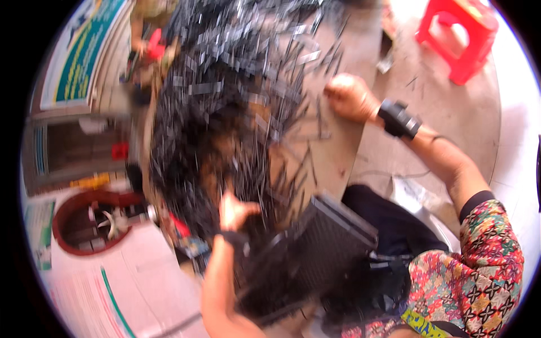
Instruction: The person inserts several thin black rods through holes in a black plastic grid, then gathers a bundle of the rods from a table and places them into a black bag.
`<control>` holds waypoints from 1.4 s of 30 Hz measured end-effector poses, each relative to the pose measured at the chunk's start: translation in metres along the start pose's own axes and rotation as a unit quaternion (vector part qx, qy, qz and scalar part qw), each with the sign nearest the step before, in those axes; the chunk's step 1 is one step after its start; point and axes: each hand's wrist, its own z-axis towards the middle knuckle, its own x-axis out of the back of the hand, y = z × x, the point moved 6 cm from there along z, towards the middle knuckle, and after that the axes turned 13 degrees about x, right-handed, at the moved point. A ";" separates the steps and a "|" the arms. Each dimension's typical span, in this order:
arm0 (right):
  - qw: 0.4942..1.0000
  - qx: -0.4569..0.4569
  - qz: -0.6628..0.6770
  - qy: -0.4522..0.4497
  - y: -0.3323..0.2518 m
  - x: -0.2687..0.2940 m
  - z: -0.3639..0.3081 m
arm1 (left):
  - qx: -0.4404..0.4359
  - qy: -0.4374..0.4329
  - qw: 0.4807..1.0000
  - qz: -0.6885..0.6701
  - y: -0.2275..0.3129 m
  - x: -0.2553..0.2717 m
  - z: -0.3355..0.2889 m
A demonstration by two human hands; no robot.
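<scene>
A large heap of thin black strips [225,84], shiny in places, covers much of the brown table [344,135]. My left hand [234,213] reaches into the near part of the heap, thumb spread away from the fingers. The fingertips blur among the strips, and I see nothing gripped. Over the table's right edge, my right hand [346,97] is closed, knuckles up; whatever it may hold is hidden. Below the heap, close to my body, a black ribbed basket or crate [332,236] sits tilted, blurred by motion. Loose strips lie scattered between the heap and my right hand.
A red plastic stool [459,39] stands on the floor at the upper right. Left of the table are a round brown-rimmed object [93,222] with metal parts and a green-and-white sign [84,56]. Another person's hand [138,42] shows near something red at the upper left.
</scene>
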 end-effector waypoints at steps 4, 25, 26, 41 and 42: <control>1.000 -0.020 0.007 0.014 -0.007 -0.002 0.000 | 0.015 -0.031 0.999 -0.042 -0.007 0.004 -0.023; 0.996 -0.080 0.030 -0.012 -0.006 0.008 -0.003 | 0.044 0.110 0.983 0.142 0.019 -0.001 -0.051; 0.996 -0.083 0.031 -0.014 -0.006 0.007 -0.003 | 0.058 0.113 0.981 0.144 0.016 -0.001 -0.047; 0.997 -0.061 0.032 0.036 -0.003 0.008 -0.005 | -0.039 0.186 0.973 0.130 0.040 0.038 -0.062; 0.997 -0.056 0.033 0.042 -0.003 0.008 -0.004 | -0.025 0.167 0.984 0.055 0.037 0.044 -0.063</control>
